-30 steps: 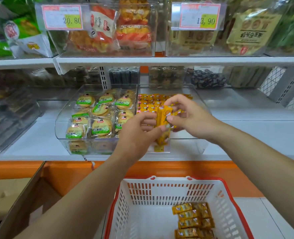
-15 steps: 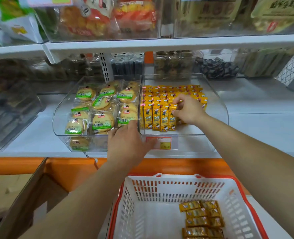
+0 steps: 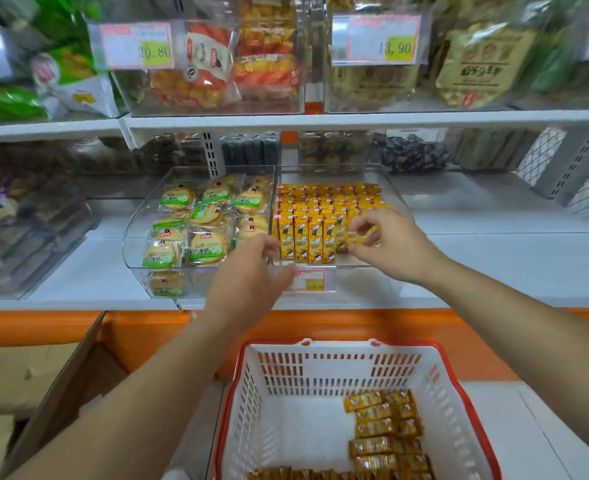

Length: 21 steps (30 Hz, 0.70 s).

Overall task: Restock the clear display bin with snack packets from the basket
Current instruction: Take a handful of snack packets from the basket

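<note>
A clear display bin on the white shelf holds rows of yellow snack packets. My right hand reaches into the bin's right side and pinches one yellow packet beside the front row. My left hand hovers at the bin's front lip with fingers relaxed, holding nothing. Below, a white basket with a red rim carries more gold-yellow packets along its right side and front.
A second clear bin with green-labelled round cakes adjoins on the left. A price tag hangs on the bin front. An upper shelf with bagged snacks overhangs. An open cardboard box stands at lower left.
Both hands held a packet in front of the bin a second ago. My right hand then carried it into the bin, and my left hand let go and dropped to the front lip.
</note>
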### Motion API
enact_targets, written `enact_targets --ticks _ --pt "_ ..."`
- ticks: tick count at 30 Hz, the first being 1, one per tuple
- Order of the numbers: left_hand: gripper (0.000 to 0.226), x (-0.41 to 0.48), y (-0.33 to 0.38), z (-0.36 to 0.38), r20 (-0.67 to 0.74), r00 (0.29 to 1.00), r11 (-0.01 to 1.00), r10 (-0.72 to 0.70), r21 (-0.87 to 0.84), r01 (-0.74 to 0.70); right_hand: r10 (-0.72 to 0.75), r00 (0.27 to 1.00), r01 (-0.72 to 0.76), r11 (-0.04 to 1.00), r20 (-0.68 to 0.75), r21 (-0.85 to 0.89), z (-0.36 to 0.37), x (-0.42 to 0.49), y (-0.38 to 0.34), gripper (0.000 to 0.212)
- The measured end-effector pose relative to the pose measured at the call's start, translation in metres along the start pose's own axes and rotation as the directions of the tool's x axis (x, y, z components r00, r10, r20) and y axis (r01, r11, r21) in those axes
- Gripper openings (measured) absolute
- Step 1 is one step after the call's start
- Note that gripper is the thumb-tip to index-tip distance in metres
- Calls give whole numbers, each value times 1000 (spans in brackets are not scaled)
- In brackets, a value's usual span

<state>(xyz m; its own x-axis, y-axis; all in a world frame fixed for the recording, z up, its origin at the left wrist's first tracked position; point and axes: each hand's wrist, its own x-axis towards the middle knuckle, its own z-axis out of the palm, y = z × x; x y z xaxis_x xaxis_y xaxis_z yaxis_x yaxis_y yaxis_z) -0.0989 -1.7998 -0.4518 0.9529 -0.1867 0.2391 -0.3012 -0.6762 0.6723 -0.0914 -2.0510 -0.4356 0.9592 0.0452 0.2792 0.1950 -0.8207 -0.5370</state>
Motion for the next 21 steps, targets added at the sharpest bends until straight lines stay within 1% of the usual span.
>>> enact_targets --ticks 2,3,5,8,9,11,15,17,18,19,21 --pt "34 -16 5 6 145 986 994 78 60 -87 -26 999 25 1000 24 16 -12 -31 -8 17" --pt "31 -21 6 9 234 967 987 99 97 -124 -27 998 26 999 53 20 -13 -46 -9 15" --pt "26 -27 8 16 401 913 963 80 206 -175 -5 991 3 1000 137 16 -7 -73 -2 10" --pt "27 -32 0 43 555 832 913 -6 342 -222 113 957 -116 993 268 -4 21 -107 28 8" --pt "28 -37 -7 58 583 811 914 -43 351 -203 159 939 -162 987 305 -18 34 -117 41 8" --pt "30 -52 -25 97 610 785 939 -108 322 -122 274 890 -287 958 365 -21 63 -135 70 8" --pt "37 -85 -75 183 659 717 957 -228 286 42 472 768 -535 844 432 30 130 -167 133 19" --pt "40 -98 -100 222 674 681 956 -287 251 154 547 720 -631 772 428 77 161 -183 158 18" --pt "40 -104 -111 240 675 668 950 -314 227 217 577 707 -658 749 410 81 176 -190 169 17" --pt "42 -109 -121 257 671 659 939 -340 208 272 599 699 -671 738 390 70 189 -197 177 17" --pt "48 -116 -137 291 662 644 918 -383 195 346 634 693 -691 720 344 65 211 -208 190 26"
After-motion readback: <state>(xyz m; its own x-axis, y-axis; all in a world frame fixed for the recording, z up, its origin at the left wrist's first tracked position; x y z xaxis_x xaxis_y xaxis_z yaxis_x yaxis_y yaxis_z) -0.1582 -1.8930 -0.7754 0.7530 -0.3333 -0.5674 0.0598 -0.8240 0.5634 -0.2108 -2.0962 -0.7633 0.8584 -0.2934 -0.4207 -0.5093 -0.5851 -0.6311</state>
